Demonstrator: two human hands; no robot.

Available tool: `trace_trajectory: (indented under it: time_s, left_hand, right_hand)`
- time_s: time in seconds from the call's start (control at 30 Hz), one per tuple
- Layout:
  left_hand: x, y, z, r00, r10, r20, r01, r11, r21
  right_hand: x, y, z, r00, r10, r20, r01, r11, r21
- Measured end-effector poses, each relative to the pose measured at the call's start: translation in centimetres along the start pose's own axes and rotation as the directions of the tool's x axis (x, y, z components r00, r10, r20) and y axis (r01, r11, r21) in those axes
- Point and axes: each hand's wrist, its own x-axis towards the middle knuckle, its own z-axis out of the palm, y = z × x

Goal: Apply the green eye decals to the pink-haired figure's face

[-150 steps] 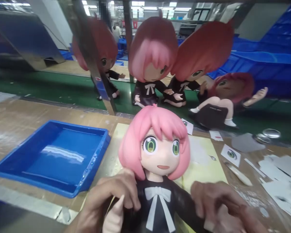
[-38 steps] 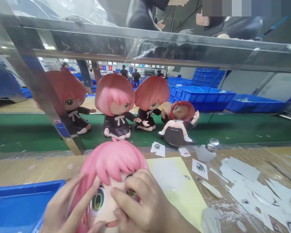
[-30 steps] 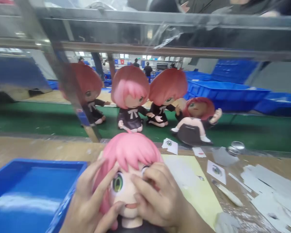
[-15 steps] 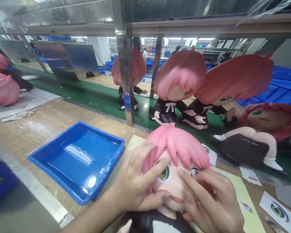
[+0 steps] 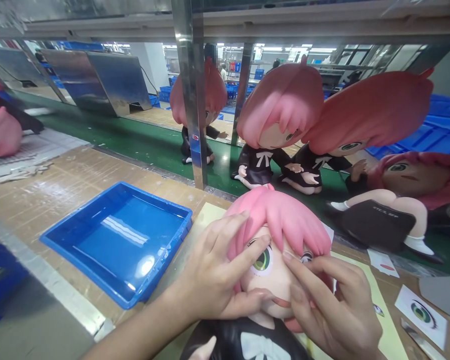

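Note:
A large pink-haired doll figure (image 5: 281, 205) in a black dress with a white bow lies face up before me, a green eye decal on its face. My left hand (image 5: 225, 270) grips the head from the left, fingers over hair and brow, the index tip at the upper edge of that eye and the thumb by the mouth. From the other side my right hand (image 5: 333, 300) curls onto the face. Its index fingertip presses between the eyes, and the remaining fingers partly cover the second eye. Whether a small piece sits under those fingertips is hidden.
Left of the figure stands a blue tray (image 5: 75, 265) of water. Decal papers, one an eye decal card (image 5: 420, 315), lie at the right on the table. Behind, several similar figures sit on the green conveyor belt (image 5: 142, 142), beyond a metal post (image 5: 195, 100).
The view has shifted slightly, so the scene sits a little higher and the doll's head a little further right. Both hands keep nearly the same hold on the face.

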Motion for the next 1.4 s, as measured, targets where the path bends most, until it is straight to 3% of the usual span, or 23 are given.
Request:
trace_trajectory:
  time_s: [0.4, 0.63, 0.87, 1.2, 1.4]
  left_hand:
    - [0.2, 0.0, 0.5, 1.0, -0.009, -0.029, 0.008, 0.999, -0.054]
    - [-1.7, -1.2, 0.4, 0.983, 0.098, -0.155, -0.138, 0.952, -0.274]
    - [-2.1, -1.5, 0.1, 0.982, 0.131, -0.133, -0.162, 0.954, -0.252]
    - [-1.7, -1.7, 0.0, 0.981, 0.177, -0.08, -0.192, 0.947, -0.258]
    - [-1.1, -1.7, 0.1, 0.983, 0.178, -0.05, -0.185, 0.957, -0.222]
  right_hand:
    - [-0.2, 0.0, -0.1, 1.0, 0.024, 0.001, -0.024, 0.999, -0.04]
    - [-0.8, 0.6, -0.4, 0.998, 0.014, -0.053, -0.016, 1.0, -0.022]
    - [-1.6, 0.8, -0.4, 0.98, 0.066, -0.188, -0.057, 0.997, 0.055]
    - [-2.7, 0.4, -0.5, 0.986, 0.098, -0.135, -0.082, 0.99, 0.117]
    - [-1.9, 0.4, -0.6, 0.997, 0.072, -0.036, -0.071, 0.997, 0.027]
